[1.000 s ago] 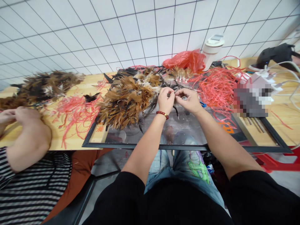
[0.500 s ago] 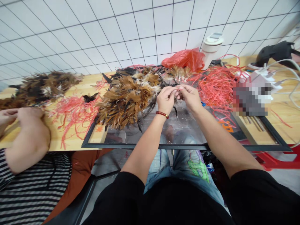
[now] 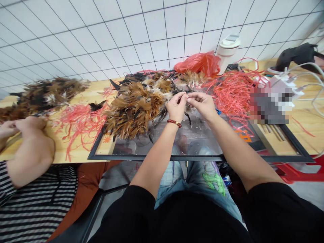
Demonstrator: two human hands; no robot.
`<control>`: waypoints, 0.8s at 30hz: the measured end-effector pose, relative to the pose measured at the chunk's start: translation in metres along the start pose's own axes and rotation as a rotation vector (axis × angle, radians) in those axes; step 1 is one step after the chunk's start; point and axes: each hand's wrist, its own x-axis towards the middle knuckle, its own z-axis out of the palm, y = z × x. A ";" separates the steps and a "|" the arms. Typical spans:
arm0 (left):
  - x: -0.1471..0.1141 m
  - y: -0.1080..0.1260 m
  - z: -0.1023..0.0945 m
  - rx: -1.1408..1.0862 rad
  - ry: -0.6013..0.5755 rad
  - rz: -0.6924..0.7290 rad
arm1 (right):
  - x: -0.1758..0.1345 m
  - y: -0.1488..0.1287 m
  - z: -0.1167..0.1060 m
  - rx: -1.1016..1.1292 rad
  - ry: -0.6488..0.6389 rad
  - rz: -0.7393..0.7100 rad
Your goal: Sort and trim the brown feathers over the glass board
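The left hand [image 3: 176,105] and right hand [image 3: 203,105] nearly meet, both curled inward, whether closed on anything impossible to tell, over a black-framed transparent surface [image 3: 141,145] between a bushy brown-and-black feather heap [image 3: 136,106] and tangled pink plastic strips [image 3: 234,96]

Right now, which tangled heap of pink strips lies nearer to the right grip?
The pink heap before the white lidded tumbler, right of the right grip; the other pink heap lies farther left, beyond the large brown feather pile.

Below centre, a hand could pass between the forearms [image 3: 158,155] over the panel [image 3: 196,136]. Feathers [image 3: 136,108] block centre-left; pink strands [image 3: 234,96], centre-right.
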 end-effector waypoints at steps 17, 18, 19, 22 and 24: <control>-0.003 0.013 -0.001 -0.001 -0.033 -0.021 | -0.003 -0.012 0.001 0.234 0.037 0.249; -0.003 0.014 -0.001 -0.002 -0.033 -0.010 | -0.002 -0.012 0.000 0.276 0.027 0.306; -0.004 0.015 -0.001 -0.002 -0.037 0.000 | -0.001 -0.013 -0.001 0.317 0.018 0.368; -0.005 0.018 0.000 0.009 -0.061 0.019 | 0.002 -0.012 -0.004 0.385 0.006 0.505; -0.005 0.019 0.000 0.023 -0.073 0.029 | 0.003 -0.011 -0.005 0.389 0.016 0.507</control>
